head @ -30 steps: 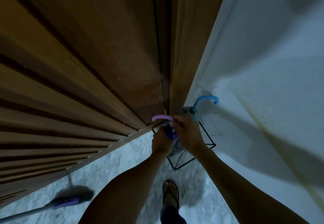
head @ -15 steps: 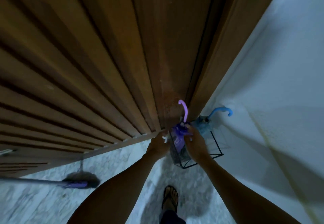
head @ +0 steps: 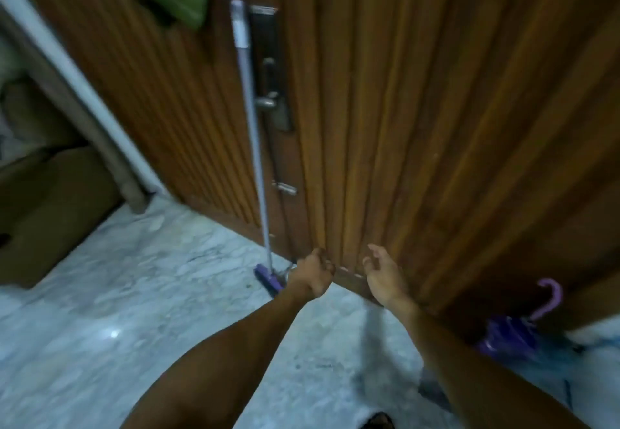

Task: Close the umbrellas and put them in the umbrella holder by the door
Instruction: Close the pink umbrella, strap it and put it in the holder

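Observation:
A closed purple umbrella (head: 510, 333) with a curved lilac handle stands upright at the lower right, by the wooden door (head: 419, 109). A bit of a blue umbrella (head: 600, 343) shows at the right edge beside it. The holder's black wire (head: 567, 391) is barely visible below them. My left hand (head: 312, 276) is curled loosely with nothing in it, low in front of the door. My right hand (head: 384, 277) is beside it with fingers apart and empty. Both hands are well to the left of the umbrellas.
A mop (head: 255, 146) with a grey pole and purple head leans against the door by the black lock plate (head: 271, 69). A brown cardboard box (head: 47, 207) stands at the left. The floor (head: 134, 311) is pale marble. My sandalled foot (head: 377, 422) shows at the bottom.
Both hands have let go of the purple umbrella, which now stands in the holder. My view has swung left, so the holder sits at the right edge and the mop is central.

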